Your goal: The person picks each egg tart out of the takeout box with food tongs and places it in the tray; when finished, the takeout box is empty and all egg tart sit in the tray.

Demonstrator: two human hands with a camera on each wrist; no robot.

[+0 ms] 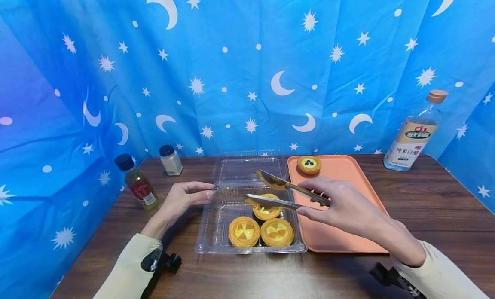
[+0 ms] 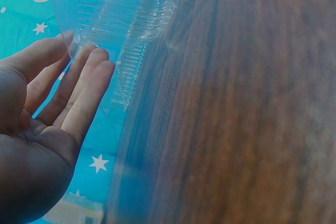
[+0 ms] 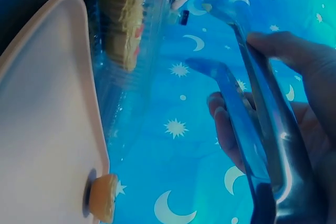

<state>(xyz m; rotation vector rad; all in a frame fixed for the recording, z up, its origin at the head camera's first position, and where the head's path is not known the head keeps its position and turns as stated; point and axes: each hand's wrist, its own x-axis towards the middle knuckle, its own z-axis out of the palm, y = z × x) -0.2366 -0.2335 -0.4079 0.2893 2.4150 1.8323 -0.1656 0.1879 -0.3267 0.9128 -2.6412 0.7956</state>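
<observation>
1. The right hand (image 1: 344, 206) grips shiny metal tongs (image 1: 282, 203) between thumb and fingers, arms spread apart.
2. The tongs extend left from those fingers, above the clear rectangular plastic container (image 1: 218, 219).
3. Their tips point left, long axis running roughly left–right.
4. The left hand (image 1: 181, 203) pinches the container's left rim.

Left hand (image 1: 181, 201) pinching, right hand (image 1: 347, 208) gripping

Right of the clear plastic box (image 1: 216, 228), the tall bottle (image 1: 413, 136) bears a pale label (image 1: 409, 141) reading 纯米白醋; the dark green oval (image 1: 417, 134) above holds characters too blurred to read. Left of the box, the dark-capped bottle (image 1: 139, 183) has a red-and-white label (image 1: 142, 190) with a barcode (image 1: 149, 199), its lettering illegible.
</observation>
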